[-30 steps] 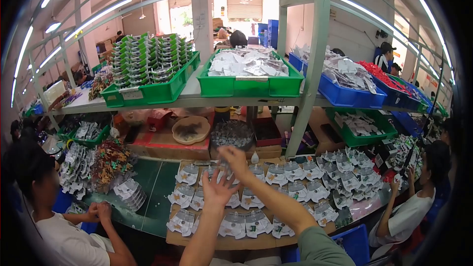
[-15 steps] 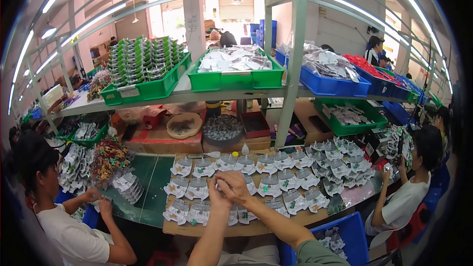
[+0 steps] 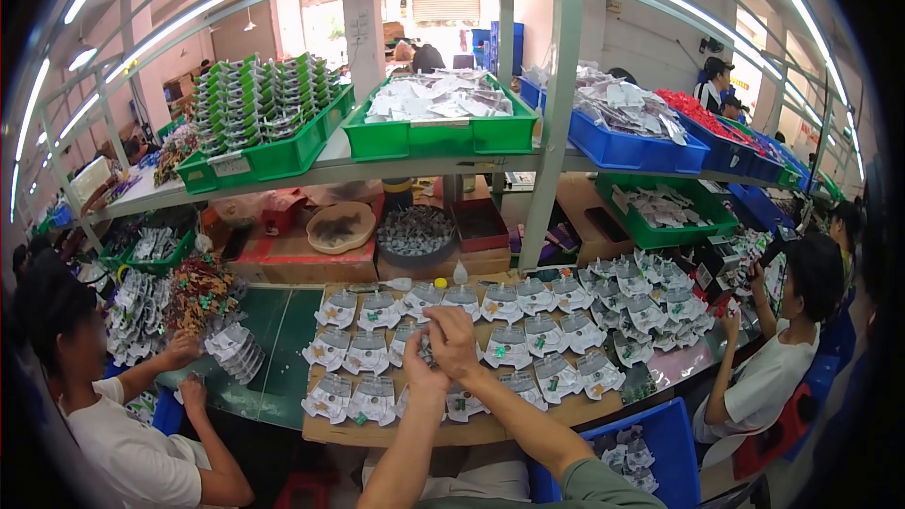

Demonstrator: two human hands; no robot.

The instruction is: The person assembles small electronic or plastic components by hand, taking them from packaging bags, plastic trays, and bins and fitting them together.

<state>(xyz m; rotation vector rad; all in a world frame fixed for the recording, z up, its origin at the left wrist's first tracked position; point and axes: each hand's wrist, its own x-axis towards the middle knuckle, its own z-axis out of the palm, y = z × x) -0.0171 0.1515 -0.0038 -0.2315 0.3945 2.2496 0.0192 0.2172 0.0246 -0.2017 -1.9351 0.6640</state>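
One low swing of the right forearm (image 3: 523,419) could've knocked the grey-white pieces (image 3: 509,347) out of their rows on the cardboard (image 3: 325,431) tbh. The right hand (image 3: 454,337) was curled over the cupped left hand (image 3: 423,368), couldn't tell if the fingers gripped anything, whereas a second earlier the left's were splayed

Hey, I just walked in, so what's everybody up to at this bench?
The person wearing the camera has their left hand and right hand together above a flat brown cardboard sheet; what is between them is mostly hidden. Silvery-white curved pieces lie in three rows on the sheet. Beyond it stands a dark round bowl of small grey parts. One white-shirted co-worker sits to the left, another to the right.
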